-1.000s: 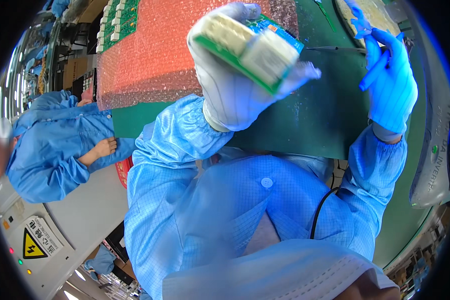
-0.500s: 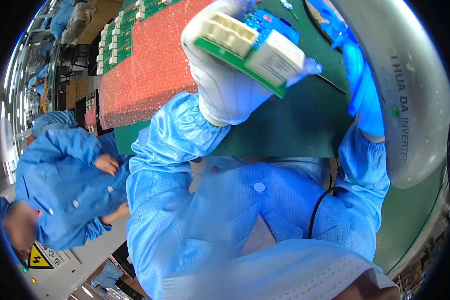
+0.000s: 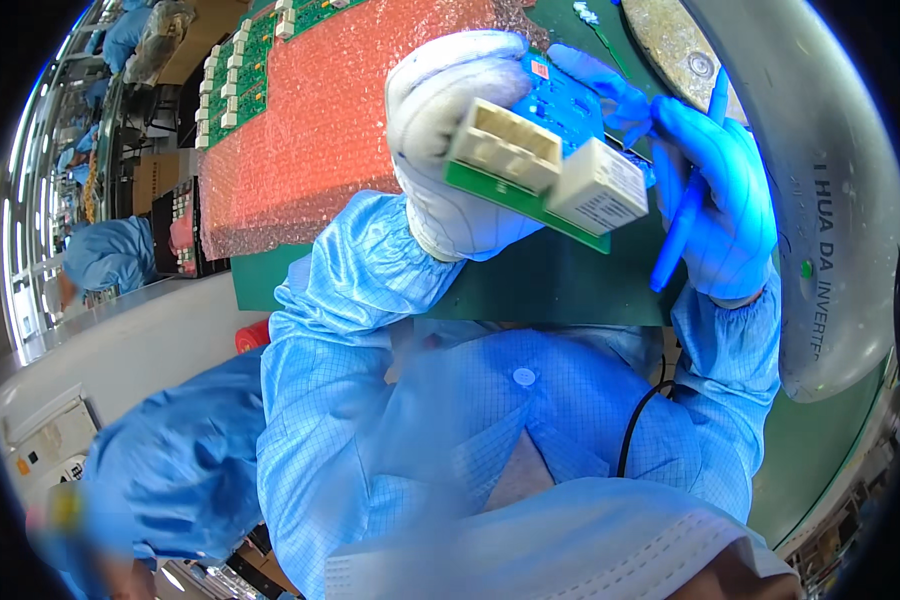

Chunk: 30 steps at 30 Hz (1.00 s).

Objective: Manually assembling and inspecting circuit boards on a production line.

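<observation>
My left hand (image 3: 460,130), in a white glove, is closed on a green circuit board (image 3: 530,200) held tilted above the green mat. The board's near edge carries a cream connector block (image 3: 513,145) and a white box-shaped part (image 3: 602,185). Blue light falls on its far side. My right hand (image 3: 715,190), gloved and lit blue, is closed around a slim pen-like stick (image 3: 678,235) that slants across the palm. Its fingertips are at the board's right edge; whether they press on it I cannot tell.
Pink bubble wrap (image 3: 320,160) covers the left of the green mat (image 3: 460,295), beside several circuit boards (image 3: 255,75). At the back lie a small green-handled brush (image 3: 600,35) and a round, stained dish (image 3: 670,50). A large grey housing (image 3: 820,200) hangs close on the right. A co-worker's blue sleeve (image 3: 185,450) is at left.
The board in my left hand has come down and to the right. My right hand has turned inward to the board, and the stick now shows plainly. The co-worker at left has shifted lower.
</observation>
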Each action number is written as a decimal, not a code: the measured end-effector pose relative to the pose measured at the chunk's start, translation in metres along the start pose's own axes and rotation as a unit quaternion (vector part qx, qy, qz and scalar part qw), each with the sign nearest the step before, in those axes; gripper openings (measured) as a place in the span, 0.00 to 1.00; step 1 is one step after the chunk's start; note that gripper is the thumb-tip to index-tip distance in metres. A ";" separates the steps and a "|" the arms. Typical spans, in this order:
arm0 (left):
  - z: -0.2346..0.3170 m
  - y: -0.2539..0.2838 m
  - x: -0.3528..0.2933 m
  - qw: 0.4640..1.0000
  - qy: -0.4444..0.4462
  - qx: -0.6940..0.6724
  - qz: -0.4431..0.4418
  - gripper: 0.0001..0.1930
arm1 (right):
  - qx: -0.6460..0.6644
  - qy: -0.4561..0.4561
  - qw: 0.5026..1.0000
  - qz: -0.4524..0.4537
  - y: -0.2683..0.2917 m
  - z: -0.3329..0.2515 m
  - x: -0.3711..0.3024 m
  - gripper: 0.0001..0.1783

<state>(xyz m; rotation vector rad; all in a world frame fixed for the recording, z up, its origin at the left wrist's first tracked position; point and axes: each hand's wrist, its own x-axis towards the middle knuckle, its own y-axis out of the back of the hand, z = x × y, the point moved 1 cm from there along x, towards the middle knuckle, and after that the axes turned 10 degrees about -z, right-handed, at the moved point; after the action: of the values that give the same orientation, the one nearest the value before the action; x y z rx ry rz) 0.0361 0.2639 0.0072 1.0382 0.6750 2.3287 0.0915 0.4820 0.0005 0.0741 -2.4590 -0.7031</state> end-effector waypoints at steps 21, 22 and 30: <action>0.000 0.002 -0.016 0.973 -0.039 0.165 0.156 0.42 | 0.015 0.021 0.999 -0.042 0.008 0.011 -0.012 0.20; -0.002 0.003 -0.017 0.975 -0.043 0.165 0.142 0.42 | 0.011 0.038 0.999 -0.035 0.007 0.009 -0.010 0.20; -0.016 -0.028 -0.024 0.968 0.089 -0.235 0.018 0.26 | -0.060 0.123 0.990 -0.010 -0.002 0.004 -0.002 0.22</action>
<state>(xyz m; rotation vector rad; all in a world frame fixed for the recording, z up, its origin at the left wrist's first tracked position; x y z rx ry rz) 0.0442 0.2659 -0.0321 0.6341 0.1436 2.4614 0.0910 0.4828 -0.0040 0.1320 -2.1787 -0.7999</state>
